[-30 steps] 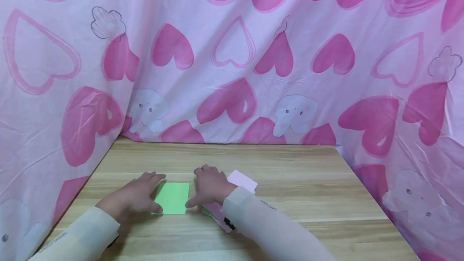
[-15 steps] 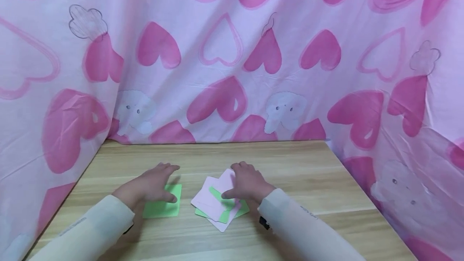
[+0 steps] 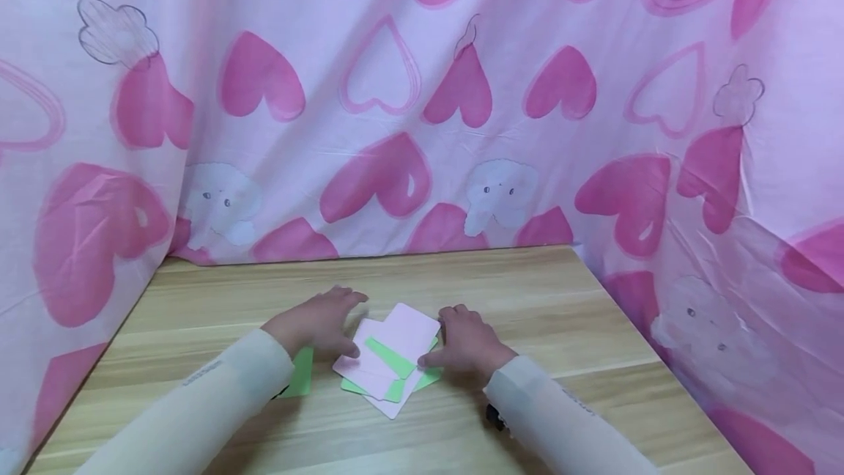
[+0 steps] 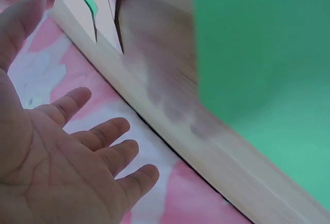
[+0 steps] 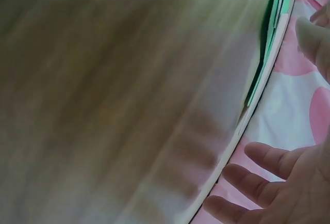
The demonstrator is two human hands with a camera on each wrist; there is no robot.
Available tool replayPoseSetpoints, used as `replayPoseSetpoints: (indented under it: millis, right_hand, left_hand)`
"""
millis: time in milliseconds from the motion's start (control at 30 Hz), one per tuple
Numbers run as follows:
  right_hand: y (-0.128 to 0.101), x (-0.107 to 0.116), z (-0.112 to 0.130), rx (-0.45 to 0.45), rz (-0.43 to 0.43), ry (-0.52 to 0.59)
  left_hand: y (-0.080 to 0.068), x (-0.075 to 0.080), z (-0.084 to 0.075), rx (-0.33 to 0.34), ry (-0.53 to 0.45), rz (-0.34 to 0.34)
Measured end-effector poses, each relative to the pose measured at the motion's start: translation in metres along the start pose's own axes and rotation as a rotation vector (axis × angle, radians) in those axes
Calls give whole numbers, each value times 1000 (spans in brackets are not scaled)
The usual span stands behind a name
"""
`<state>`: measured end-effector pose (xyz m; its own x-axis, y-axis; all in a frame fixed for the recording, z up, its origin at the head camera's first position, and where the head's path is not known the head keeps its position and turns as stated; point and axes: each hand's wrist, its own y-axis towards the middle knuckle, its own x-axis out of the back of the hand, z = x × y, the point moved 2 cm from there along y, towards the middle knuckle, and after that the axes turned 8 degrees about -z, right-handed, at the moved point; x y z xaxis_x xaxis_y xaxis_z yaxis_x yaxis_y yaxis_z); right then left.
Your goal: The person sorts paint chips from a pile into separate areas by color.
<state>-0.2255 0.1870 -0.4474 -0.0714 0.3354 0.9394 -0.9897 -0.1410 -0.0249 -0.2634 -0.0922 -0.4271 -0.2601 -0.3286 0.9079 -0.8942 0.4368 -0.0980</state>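
A loose pile of pink and green cards [image 3: 389,359] lies fanned out on the wooden table [image 3: 527,299]. My left hand [image 3: 324,321] hovers flat at the pile's left edge, palm down and fingers spread; the left wrist view shows the left hand [image 4: 67,152] with an empty palm. My right hand [image 3: 467,339] rests at the pile's right edge, thumb against a green card, fingers relaxed. The right wrist view shows the right hand [image 5: 268,188] with nearly straight fingers. A single green card [image 3: 302,374] lies apart, partly under my left forearm, and the green card [image 4: 263,69] fills the left wrist view.
A pink sheet printed with hearts [image 3: 422,94] hangs round the table on the left, back and right. Bare wood stretches behind the pile and to its right.
My left hand has left the single green card and moved right to the pile's left edge. My right hand has slid from the top of the pile to its right edge.
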Motion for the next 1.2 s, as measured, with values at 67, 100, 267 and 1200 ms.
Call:
replayPoseSetpoints:
  millis: [67, 100, 267, 1200]
  right_hand:
    - [1, 0, 2, -8, 5, 12]
    - [1, 0, 4, -13, 8, 17]
    - [4, -2, 10, -32, 23, 9]
    - [7, -10, 21, -53, 34, -38]
  left_hand:
    - [5, -3, -8, 21, -4, 23]
    - [8, -5, -12, 34, -11, 35]
    - [20, -10, -28, 71, -25, 64]
    - [49, -23, -47, -62, 183, 77]
